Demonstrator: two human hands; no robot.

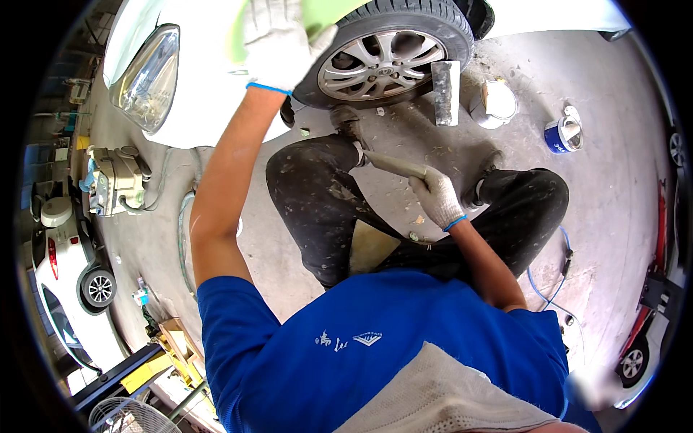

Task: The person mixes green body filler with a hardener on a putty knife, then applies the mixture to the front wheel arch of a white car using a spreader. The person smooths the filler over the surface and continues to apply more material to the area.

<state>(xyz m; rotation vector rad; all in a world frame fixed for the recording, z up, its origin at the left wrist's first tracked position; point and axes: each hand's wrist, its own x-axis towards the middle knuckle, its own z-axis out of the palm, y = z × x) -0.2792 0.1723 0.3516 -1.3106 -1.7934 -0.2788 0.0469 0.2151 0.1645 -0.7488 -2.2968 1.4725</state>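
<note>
My left hand [278, 50], in a white knit glove with a blue cuff, lies flat with its fingers stretched out on the white car fender [206, 36]. Around it shows a yellow-green patch [325, 13] on the panel, just above the wheel [382, 65]. Between my knees, my right hand [437, 199], gloved the same way, grips one end of a flat, pale, narrow board [393, 164]. The board's other end points left, toward my shoe. A tan sheet [372, 247] rests at my lap, its exact kind unclear.
Right of the wheel stands a grey-smeared rectangular block [446, 94]. Beyond it are a white tub [494, 105] and a blue-and-white can [563, 136]. A machine with hoses [115, 180] sits at left. A blue hose [552, 289] runs along the floor at right.
</note>
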